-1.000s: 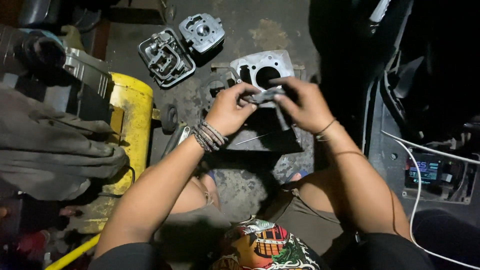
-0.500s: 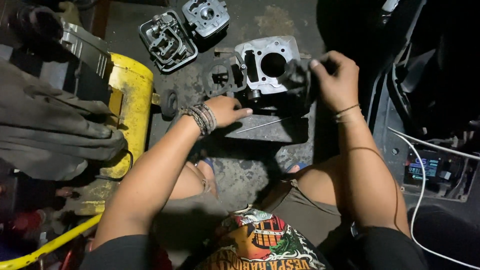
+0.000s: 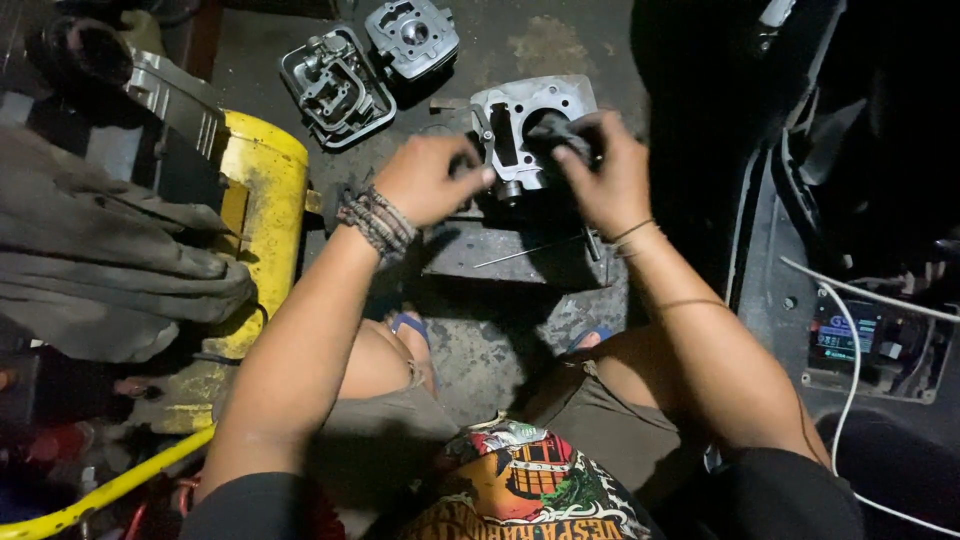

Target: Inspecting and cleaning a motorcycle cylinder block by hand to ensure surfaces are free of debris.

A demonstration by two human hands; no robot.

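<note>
Grimy concrete floor fills the view, with a dark metal block (image 3: 520,250) at its middle. On that block, toward 12 o'clock, sits the grey engine cylinder (image 3: 530,125). The left hand (image 3: 430,180) pinches its near edge at about 9 o'clock, fingers closed on the casting. The right hand (image 3: 600,175) is wrapped around a dark part (image 3: 555,130) pressed over the bore. To work this well, I'd judge the left should brace the cylinder firmly while the right pushes squarely, without tilting. A cylinder head (image 3: 335,85) and a cover (image 3: 412,35) lie at 11 o'clock; a yellow tank (image 3: 255,220) stands at 9.
</note>
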